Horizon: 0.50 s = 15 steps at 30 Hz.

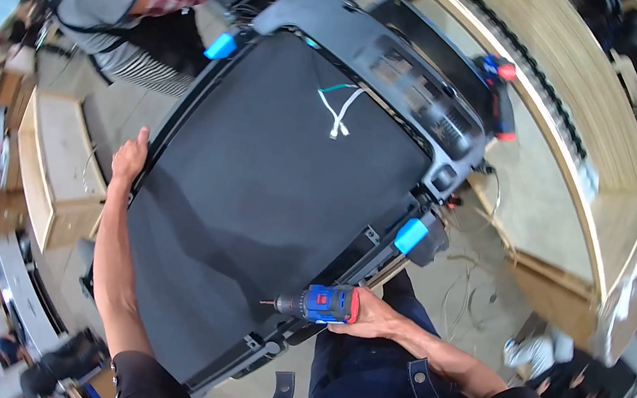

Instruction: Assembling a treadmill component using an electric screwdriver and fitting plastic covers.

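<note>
A treadmill with a wide black belt (273,165) lies before me. Its dark grey front cover (325,17) is at the far end, and a blue corner piece (411,236) sits on the right rail. My right hand (373,314) grips a blue and red cordless drill (327,304); its bit points left over the near right part of the belt. At the left side rail (171,118) is my left hand (130,157), thumb out and fingers curled. What those fingers hold, if anything, is hidden. White connector wires (339,117) with a green one lie on the far belt.
Another person (106,0) works at the far left, next to a second blue corner piece (221,46). A wooden bench (548,180) stands on the right, with a red and black power tool (503,95) at its edge. An open wooden box (65,163) is on the left.
</note>
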Available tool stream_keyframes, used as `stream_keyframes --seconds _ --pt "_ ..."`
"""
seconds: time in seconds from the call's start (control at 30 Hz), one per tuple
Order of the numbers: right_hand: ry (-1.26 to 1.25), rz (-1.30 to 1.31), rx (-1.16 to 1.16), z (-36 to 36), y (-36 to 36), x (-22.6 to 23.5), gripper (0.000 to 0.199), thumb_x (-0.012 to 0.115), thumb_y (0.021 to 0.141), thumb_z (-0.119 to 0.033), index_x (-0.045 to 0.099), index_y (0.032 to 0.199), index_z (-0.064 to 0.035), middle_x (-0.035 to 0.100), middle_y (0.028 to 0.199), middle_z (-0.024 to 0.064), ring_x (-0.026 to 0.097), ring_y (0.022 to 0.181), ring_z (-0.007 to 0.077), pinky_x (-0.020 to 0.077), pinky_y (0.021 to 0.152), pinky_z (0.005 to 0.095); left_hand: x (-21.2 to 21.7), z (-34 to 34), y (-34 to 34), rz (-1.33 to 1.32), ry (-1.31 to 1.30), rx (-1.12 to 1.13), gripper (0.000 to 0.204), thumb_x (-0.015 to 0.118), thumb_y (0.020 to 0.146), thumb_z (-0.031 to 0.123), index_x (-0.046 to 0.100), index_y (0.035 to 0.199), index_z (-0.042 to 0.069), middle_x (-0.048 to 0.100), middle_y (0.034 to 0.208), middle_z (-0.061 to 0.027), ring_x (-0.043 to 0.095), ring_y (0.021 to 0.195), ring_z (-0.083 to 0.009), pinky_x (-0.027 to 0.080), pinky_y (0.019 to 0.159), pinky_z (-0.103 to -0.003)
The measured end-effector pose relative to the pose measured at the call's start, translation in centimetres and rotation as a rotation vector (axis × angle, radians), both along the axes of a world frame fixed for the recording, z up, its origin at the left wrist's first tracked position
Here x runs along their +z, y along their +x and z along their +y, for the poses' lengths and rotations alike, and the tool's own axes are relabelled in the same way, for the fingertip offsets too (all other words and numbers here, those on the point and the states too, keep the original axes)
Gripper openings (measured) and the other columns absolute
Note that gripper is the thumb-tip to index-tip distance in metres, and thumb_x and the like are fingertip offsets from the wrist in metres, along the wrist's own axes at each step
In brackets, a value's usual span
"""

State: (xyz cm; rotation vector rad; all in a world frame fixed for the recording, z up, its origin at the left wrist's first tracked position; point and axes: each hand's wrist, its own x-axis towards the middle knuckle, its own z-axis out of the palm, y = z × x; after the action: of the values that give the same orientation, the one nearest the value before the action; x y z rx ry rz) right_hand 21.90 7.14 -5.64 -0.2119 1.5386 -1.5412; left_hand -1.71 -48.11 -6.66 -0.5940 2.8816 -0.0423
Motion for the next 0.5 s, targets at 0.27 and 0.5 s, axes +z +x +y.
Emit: stream_keyframes --seconds 0.27,0.5 --pt "-0.216 0.035 -0.094 -1.9 1.0 -2.4 0.046 0.075 0.070 -0.008 0.059 0.112 -0.0035 0.065 0.086 0.0046 0.062 0.081 0.0140 0.0525 0.074 0.0328 1.6 -9.4 1.0 -0.094 0.105 -0.017 0.082 0.024 0.104 0.061 0.057 0.128 -0.010 0.062 0.121 -0.0357 0.056 0.126 -0.0444 0.039 0.106 -0.048" --pt "-0.286 0.035 -0.014 1.1 -0.3 -0.5 0.027 0.072 0.074 -0.005 0.065 0.100 -0.0036 0.069 0.083 0.0038 0.063 0.078 0.0136 0.0526 0.074 0.0303 25.8 5.9 8.9 0.351 0.144 0.019 0.085 0.032 0.104 0.064 0.058 0.129 -0.013 0.068 0.101 -0.0174 0.061 0.100 -0.0231 0.044 0.098 -0.034"
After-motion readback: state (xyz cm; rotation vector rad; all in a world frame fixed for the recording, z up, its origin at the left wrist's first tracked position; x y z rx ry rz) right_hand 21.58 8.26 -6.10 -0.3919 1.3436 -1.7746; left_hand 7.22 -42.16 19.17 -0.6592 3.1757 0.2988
